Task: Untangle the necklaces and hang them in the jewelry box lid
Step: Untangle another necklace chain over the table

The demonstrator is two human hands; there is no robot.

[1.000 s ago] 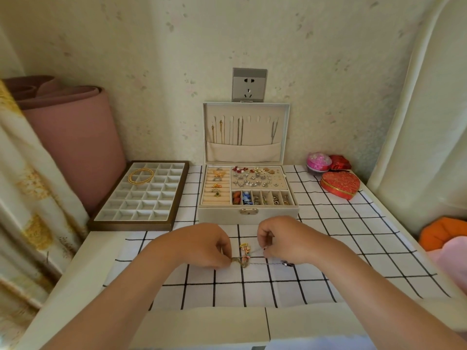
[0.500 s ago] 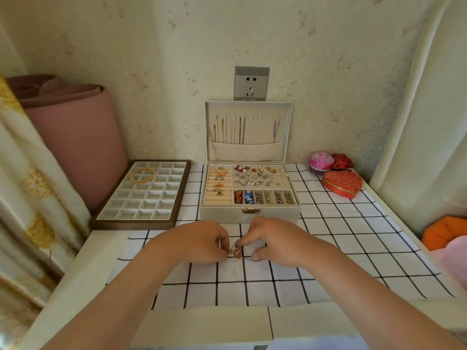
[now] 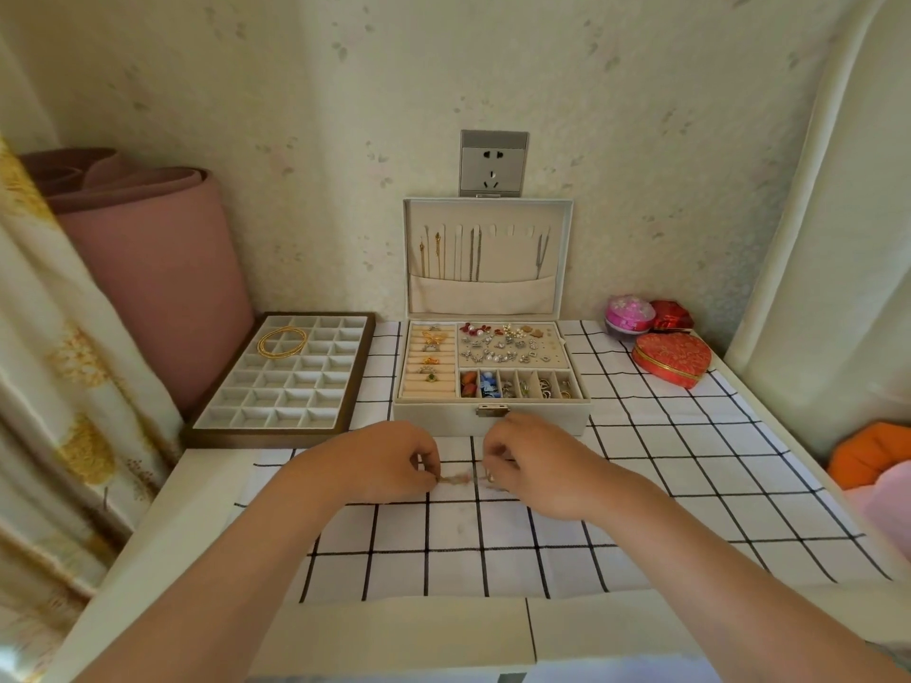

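Moved since half a second ago: both hands, then almost touching over a bunched tangle, now drawn a little apart.

1. Necklace (image 3: 457, 479): one blurred strand stretched between the hands, low over the checked cloth (image 3: 641, 510); contact with the cloth cannot be told. It lies in front of the jewelry box, not in the lid.
2. Left hand (image 3: 389, 460): grip clamped, fingers curled and pinching the strand's left end.
3. Right hand (image 3: 535, 468): grip clamped likewise on the right end.
4. Jewelry box (image 3: 493, 420): open, at the back centre of the surface (image 3: 192, 505); rings in the left rolls, earrings and small compartments to the right.
5. Lid (image 3: 562, 248): upright against the wall; hung chains (image 3: 448, 253) mostly on the left hooks, one at the right.
6. Divided tray (image 3: 281, 386): left of the box, gold bangles (image 3: 281, 341) near its back.
7. Heart-shaped box (image 3: 673, 359): right of the jewelry box, well apart from the hands.
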